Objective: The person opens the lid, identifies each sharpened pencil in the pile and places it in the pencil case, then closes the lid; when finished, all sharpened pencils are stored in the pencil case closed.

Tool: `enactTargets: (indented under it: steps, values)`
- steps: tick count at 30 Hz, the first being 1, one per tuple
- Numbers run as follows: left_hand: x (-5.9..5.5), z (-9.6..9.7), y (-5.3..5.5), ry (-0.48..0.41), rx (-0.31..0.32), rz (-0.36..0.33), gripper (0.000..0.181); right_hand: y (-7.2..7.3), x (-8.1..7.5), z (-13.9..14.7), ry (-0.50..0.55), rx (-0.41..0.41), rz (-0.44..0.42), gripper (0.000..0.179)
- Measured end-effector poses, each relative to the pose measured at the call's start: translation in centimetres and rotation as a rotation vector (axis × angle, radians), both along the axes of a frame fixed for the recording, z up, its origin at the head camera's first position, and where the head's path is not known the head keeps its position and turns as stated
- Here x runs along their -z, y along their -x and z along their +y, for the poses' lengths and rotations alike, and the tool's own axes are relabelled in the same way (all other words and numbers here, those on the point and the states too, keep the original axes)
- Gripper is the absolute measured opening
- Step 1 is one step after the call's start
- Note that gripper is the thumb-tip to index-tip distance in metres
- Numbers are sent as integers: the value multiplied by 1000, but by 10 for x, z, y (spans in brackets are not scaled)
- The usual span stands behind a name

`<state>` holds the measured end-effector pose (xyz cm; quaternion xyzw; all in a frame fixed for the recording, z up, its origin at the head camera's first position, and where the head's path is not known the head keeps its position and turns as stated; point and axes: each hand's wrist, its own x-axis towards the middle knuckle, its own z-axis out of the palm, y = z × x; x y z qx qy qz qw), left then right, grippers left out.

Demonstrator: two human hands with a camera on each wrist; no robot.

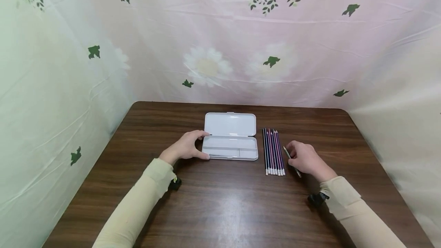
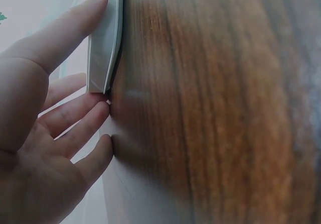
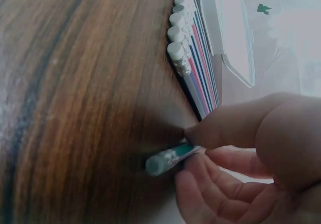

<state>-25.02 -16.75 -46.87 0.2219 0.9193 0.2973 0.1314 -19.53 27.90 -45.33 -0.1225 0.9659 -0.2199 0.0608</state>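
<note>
A white pencil case (image 1: pixel 230 124) lies with its lid folded back, its tray (image 1: pixel 220 151) divided into compartments. My left hand (image 1: pixel 186 146) holds the case's left end, the thumb at the front corner and a finger near the hinge. In the left wrist view the thumb (image 2: pixel 75 25) presses along the case wall (image 2: pixel 103 58), while the other fingers spread behind it. To the right, my right hand (image 1: pixel 306 158) pinches a green pencil (image 1: pixel 287 152) between thumb and fingers. Its white eraser end (image 3: pixel 158 164) points toward me, low over the table.
Between the case and my right hand, several dark and pink striped pencils (image 1: pixel 272 152) lie side by side, white erasers toward me. The brown wooden table (image 1: pixel 220 202) reaches back to a patterned cloth backdrop (image 1: pixel 220 41), which also hangs at both sides.
</note>
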Motion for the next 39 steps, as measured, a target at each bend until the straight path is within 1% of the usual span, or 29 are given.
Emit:
enactTargets:
  steps: [4,11,14,17,21,24,27,33,39]
  values:
    - [-1,0,1,-5,2,8,89,1,-5,0,-22,20,-30,34]
    - [-5,-1,1,6,7,15,90,4,-6,-1,-31,56,-79,28]
    - [-5,-1,1,7,1,14,90,5,-8,-2,-20,56,-74,24]
    - [-5,-1,2,8,-5,5,90,8,-10,-4,-3,47,-27,22]
    - [-3,-1,3,3,-1,15,90,12,-15,-9,43,17,77,21]
    - [-4,-1,4,-5,2,26,90,15,-17,-15,80,-11,124,23]
    - [-4,-1,3,-7,2,27,90,17,-16,-25,99,-46,145,24]
    - [-1,-2,1,-7,5,27,89,21,-13,-53,133,-141,190,23]
    - [-1,-2,0,-6,6,22,89,22,-13,-84,162,-233,201,23]
